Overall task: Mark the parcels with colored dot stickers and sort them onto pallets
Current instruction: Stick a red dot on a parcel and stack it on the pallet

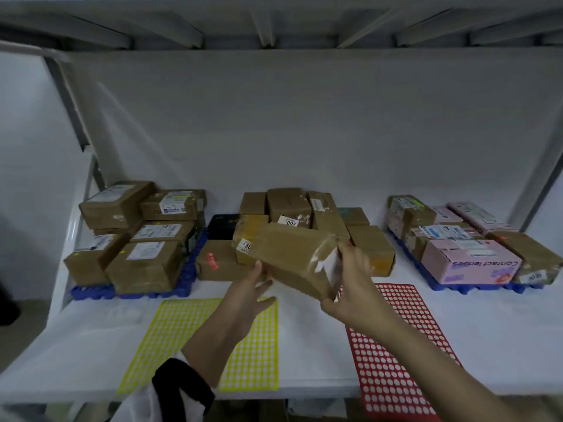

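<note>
parcel (292, 254): brown carton, long, wrapped in glossy tape; held in the air over the tabletop (304, 345), just in front of the unsorted pile (289, 205), tilted with its far end higher
handling: my guess is stiff and light to medium (it sits in two bare hands without sagging); the tape skin looks slick, so friction on the flat faces will be poor
where to hold: across the short end, or with the palm under a long edge; corners give better purchase than the taped faces; keep clear of the white label (246, 246) at the far end
right hand (350, 284): wrapped round the near end of the parcel, fingers over the top, thumb underneath; forearm comes in from bottom right
left hand (249, 290): spread flat, fingers straight, touching the lower left edge from below (more a prop than a grip); forearm rises from bottom centre
dot: none visible on the faces shown
stickers: yellow sticker sheet (176, 330) and red sticker sheet (393, 360) lie flat on the tabletop, one under each forearm
targets: left pallet (189, 278) and right pallet (475, 288), both blue, both already carrying parcels
risk: the taped carton could slip if the right hand lets go to pick a dot; better to set it down first
</note>
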